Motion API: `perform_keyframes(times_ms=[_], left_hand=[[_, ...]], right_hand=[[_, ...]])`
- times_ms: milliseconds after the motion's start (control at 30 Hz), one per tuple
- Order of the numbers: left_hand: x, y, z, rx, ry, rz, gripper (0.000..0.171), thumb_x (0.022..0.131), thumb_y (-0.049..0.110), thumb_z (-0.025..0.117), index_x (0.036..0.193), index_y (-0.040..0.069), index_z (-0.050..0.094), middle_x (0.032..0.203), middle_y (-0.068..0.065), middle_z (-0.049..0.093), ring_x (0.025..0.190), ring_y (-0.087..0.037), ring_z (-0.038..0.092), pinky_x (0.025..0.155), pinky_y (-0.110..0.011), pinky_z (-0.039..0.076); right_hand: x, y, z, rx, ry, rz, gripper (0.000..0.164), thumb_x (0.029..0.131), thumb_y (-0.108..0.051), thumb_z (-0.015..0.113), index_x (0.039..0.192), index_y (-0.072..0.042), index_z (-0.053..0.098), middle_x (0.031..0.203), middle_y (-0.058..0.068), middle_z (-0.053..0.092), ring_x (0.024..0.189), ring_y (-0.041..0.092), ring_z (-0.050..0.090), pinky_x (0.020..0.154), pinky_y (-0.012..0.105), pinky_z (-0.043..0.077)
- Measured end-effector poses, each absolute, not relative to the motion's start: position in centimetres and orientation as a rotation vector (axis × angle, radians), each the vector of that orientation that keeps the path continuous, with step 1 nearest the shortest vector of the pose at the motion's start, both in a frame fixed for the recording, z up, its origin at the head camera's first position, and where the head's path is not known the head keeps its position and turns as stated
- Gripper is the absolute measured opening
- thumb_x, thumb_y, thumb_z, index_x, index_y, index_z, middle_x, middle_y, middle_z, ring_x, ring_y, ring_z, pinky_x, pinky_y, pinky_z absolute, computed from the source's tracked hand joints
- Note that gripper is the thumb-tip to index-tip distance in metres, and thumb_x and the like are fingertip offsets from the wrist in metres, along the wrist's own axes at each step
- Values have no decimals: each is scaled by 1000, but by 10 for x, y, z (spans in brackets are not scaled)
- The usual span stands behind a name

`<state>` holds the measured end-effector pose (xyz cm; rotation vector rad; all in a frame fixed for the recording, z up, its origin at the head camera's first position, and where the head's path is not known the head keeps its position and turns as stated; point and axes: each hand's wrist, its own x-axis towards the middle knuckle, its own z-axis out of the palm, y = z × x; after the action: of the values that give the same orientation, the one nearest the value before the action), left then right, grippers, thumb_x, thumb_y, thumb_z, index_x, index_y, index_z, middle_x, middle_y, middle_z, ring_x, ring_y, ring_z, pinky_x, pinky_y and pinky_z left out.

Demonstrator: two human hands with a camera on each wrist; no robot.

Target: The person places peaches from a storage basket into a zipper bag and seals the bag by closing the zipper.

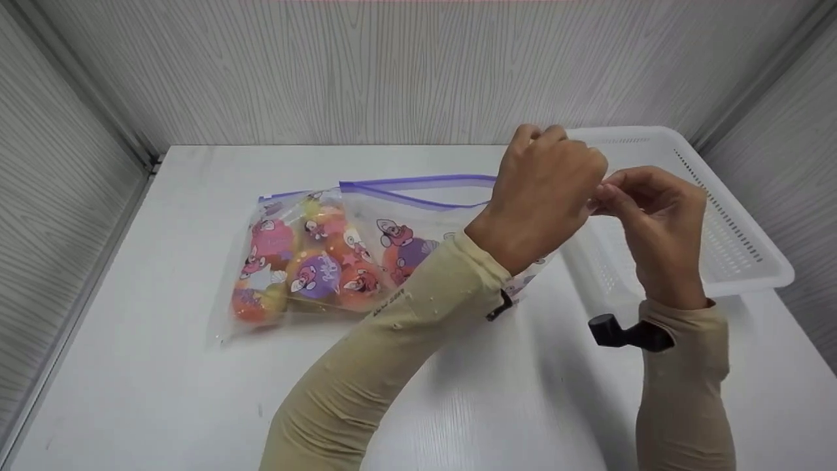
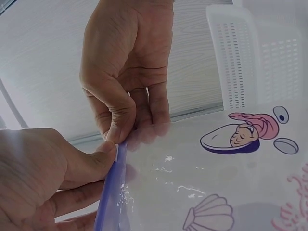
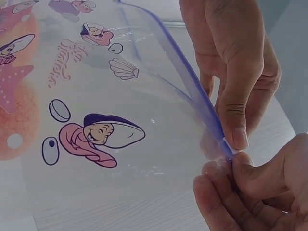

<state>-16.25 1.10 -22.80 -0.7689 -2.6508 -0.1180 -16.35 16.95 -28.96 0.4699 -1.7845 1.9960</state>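
A clear printed zip bag (image 1: pixel 428 252) with a purple closure strip (image 1: pixel 418 201) has its mouth gaping along part of the top. Round orange things show through its wall. At the strip's right end, my left hand (image 1: pixel 546 190) pinches the closure between thumb and fingers. Just beside it, my right hand (image 1: pixel 660 222) pinches the same corner, thumb against curled fingers. A small white slider (image 3: pixel 222 144) sits between the two thumbs in the right wrist view. The left forearm hides part of the bag in the head view.
Another printed zip bag (image 1: pixel 304 261), full of round things, lies to the left, partly overlapped by the held one. A white perforated basket (image 1: pixel 778 271) stands at the right of the white table (image 1: pixel 176 405). Wood-grain panels (image 1: pixel 314 72) enclose the back and sides.
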Motion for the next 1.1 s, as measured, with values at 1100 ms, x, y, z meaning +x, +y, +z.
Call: perform_keyframes(times_ms=[1100], left_hand=[[-160, -25, -231, -770, -2636, -221, 17, 99, 29, 66, 99, 15, 76, 93, 1, 75, 103, -18, 66, 105, -40, 45]], right_hand=[[-165, 169, -291, 500, -1814, 1949, 15, 86, 11, 74, 86, 22, 63, 73, 19, 67, 61, 23, 67, 63, 28, 62]])
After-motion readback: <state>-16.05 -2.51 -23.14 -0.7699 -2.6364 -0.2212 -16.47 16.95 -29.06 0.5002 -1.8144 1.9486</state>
